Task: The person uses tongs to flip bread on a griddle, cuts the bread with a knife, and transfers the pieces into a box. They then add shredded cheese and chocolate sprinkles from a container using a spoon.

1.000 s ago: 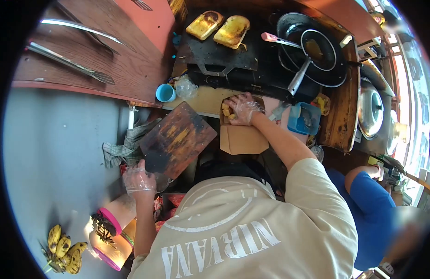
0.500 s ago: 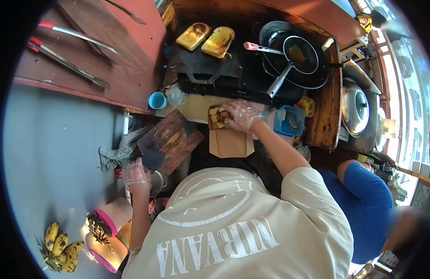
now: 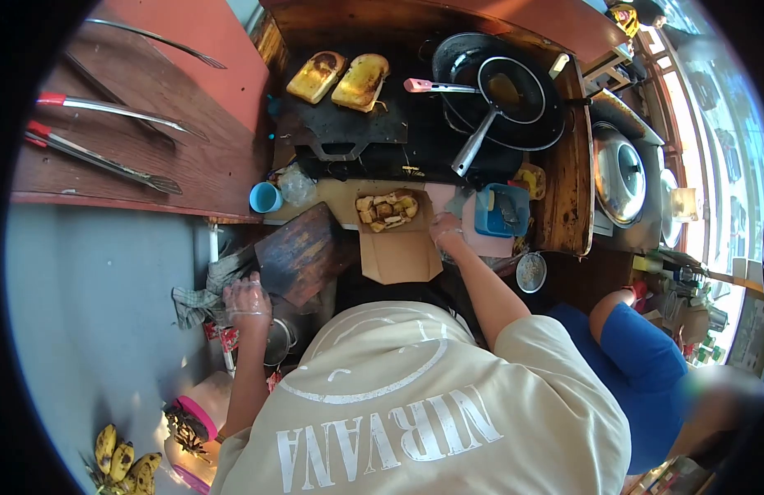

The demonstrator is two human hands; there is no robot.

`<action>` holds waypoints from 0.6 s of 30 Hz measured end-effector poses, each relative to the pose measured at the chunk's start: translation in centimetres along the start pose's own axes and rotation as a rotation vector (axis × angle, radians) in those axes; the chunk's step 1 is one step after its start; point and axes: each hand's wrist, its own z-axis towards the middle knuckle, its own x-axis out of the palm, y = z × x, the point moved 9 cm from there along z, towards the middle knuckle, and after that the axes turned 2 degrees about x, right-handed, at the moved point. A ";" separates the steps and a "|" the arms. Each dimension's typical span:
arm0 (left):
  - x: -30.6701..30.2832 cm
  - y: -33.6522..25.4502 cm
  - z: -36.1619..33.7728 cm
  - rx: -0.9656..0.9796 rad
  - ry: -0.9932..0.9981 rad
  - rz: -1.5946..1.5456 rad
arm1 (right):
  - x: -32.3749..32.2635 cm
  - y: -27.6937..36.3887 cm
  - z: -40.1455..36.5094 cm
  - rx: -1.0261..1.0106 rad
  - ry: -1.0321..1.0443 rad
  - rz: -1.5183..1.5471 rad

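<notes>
My left hand, in a clear plastic glove, is closed at the near left corner of a dark, worn wooden board, which is tilted. My right hand, also gloved, is closed at the right side of an open brown cardboard food box; its fingertips are partly hidden. Browned bread chunks fill the box's far half, and its lid lies folded open toward me. Beyond it, two toasted bread slices rest on a black griddle.
A small frying pan sits over a larger black pan at the back right. Tongs lie on the left shelf. A blue cup and a blue container flank the counter. Another person in blue is at right.
My right hand has come off the bread chunks to the box's right side, uncovering them. My left hand stays at the board, which tilts more. The view has shifted slightly.
</notes>
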 end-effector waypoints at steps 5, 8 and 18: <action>3.5 -2.3 2.3 0.122 -0.015 -0.236 | 0.9 -1.4 0.2 -0.128 0.169 -0.372; 6.7 -4.8 5.3 0.200 -0.020 -0.358 | 0.8 -1.7 -1.5 -0.378 0.213 -0.739; 9.0 -12.9 15.0 0.468 -0.134 -0.493 | 4.7 -3.9 -1.7 -0.276 0.010 -0.666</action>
